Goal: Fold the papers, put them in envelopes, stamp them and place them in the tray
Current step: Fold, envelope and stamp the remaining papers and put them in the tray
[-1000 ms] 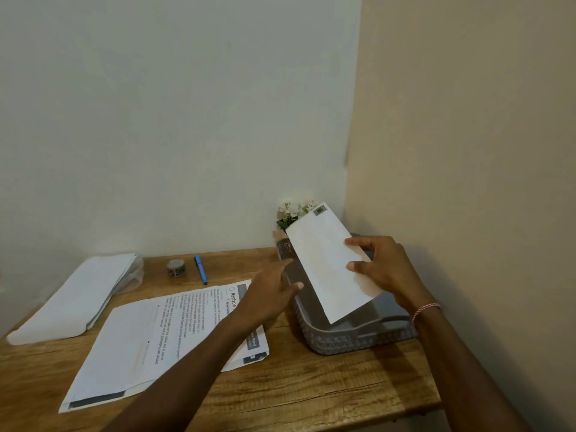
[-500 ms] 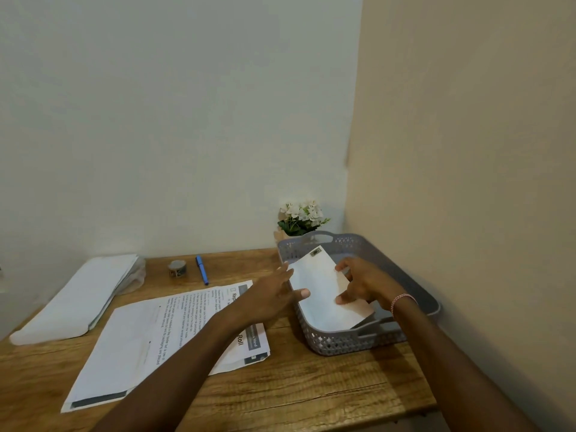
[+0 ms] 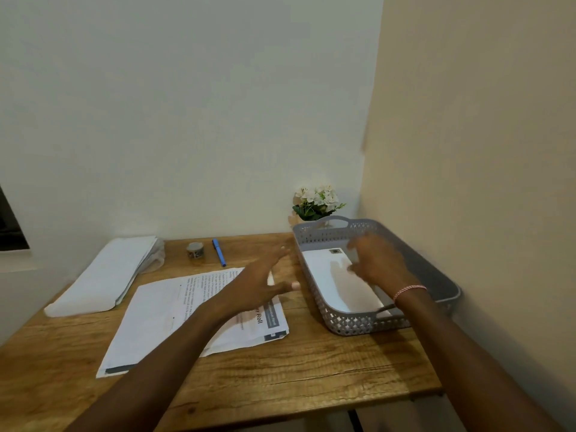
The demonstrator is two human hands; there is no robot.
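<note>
A white stamped envelope (image 3: 330, 277) lies flat inside the grey perforated tray (image 3: 352, 324) at the right of the wooden desk. My right hand (image 3: 378, 260) hovers above the envelope with fingers spread, blurred, holding nothing. My left hand (image 3: 265, 279) floats open over the printed papers (image 3: 174, 310), just left of the tray, fingers straight. A stack of blank envelopes (image 3: 106, 275) lies at the desk's left. A small roll of stamps (image 3: 195, 250) and a blue pen (image 3: 219, 252) sit at the back.
A small pot of white flowers (image 3: 318, 202) stands in the back corner behind the tray. Walls close off the back and the right side. The desk's front edge (image 3: 280, 410) runs near the bottom of the view.
My right hand lowered the envelope from upright above the tray to flat inside it, then let go and lifted off. My left hand stayed beside the tray.
</note>
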